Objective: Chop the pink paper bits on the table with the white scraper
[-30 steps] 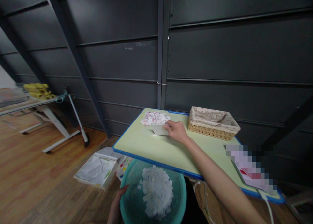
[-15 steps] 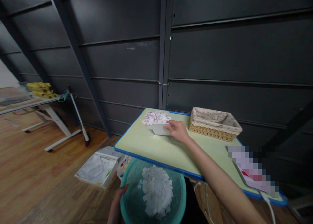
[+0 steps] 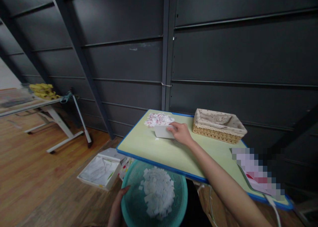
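My right hand (image 3: pixel 180 133) reaches across the pale green table (image 3: pixel 159 151) and grips a small white scoop-like container (image 3: pixel 162 131). The container stands just in front of a heap of small pink and white paper pieces (image 3: pixel 158 119) at the table's far left corner. Below the table's front edge my left hand (image 3: pixel 118 207) holds the rim of a teal basin (image 3: pixel 131 202). The basin carries a pile of white paper pieces (image 3: pixel 157 195).
A lined wicker basket (image 3: pixel 219 125) stands on the table to the right of my hand. A pixelated sheet (image 3: pixel 257 171) lies at the table's right end. White boxes (image 3: pixel 99 170) lie on the wooden floor. A second table (image 3: pixel 37 104) stands far left, before a dark panelled wall.
The view has shifted slightly; my hands, the white container and the basin have barely moved.
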Action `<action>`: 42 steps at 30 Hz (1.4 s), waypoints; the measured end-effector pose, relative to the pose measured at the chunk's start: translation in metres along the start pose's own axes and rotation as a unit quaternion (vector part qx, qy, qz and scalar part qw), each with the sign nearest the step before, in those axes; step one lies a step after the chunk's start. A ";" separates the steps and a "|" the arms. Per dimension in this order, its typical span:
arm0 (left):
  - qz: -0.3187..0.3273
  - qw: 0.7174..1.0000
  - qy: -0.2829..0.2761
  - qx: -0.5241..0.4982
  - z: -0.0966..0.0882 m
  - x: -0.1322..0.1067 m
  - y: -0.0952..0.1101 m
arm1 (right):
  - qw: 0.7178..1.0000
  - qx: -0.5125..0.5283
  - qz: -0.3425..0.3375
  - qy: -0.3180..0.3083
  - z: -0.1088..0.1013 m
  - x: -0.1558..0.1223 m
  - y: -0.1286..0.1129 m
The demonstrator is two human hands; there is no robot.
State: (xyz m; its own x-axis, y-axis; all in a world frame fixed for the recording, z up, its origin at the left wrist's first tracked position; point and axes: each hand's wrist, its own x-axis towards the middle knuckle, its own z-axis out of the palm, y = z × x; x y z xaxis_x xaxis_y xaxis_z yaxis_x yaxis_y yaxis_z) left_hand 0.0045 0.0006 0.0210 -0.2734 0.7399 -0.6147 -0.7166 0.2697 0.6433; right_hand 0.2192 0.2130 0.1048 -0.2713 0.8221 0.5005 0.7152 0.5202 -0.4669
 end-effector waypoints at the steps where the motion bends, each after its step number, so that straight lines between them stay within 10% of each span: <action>1: 0.002 1.000 0.002 0.000 0.000 0.000 0.000 | 1.000 0.008 -0.005 -0.004 0.000 0.000 -0.001; 11: 0.013 1.000 0.009 0.002 -0.004 0.008 0.001 | 0.985 0.153 -0.020 -0.082 -0.010 0.002 -0.002; 18: 0.012 1.000 -0.007 0.021 -0.004 0.004 0.002 | 0.926 0.317 0.019 -0.206 -0.004 -0.001 -0.006; 25: 0.010 1.000 -0.012 0.025 -0.011 0.014 -0.003 | 0.862 0.481 0.160 0.010 -0.013 0.007 0.008; 28: 0.005 1.000 -0.005 0.026 -0.008 0.012 -0.002 | 0.884 0.435 0.168 0.047 -0.018 0.010 0.017; 35: -0.014 1.000 -0.019 0.020 0.002 -0.002 0.005 | 0.949 0.299 0.047 -0.091 0.000 0.004 0.006; 42: -0.013 1.000 0.004 0.016 0.007 -0.006 0.007 | 0.899 0.391 0.095 -0.172 0.012 -0.002 -0.001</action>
State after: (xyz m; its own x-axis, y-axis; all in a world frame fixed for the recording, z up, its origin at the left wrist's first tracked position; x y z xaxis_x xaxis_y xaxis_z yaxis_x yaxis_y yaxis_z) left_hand 0.0057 0.0026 0.0331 -0.2602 0.7274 -0.6350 -0.7032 0.3079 0.6409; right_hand 0.2118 0.2133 0.0957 -0.4712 0.8663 0.1658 0.1338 0.2561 -0.9574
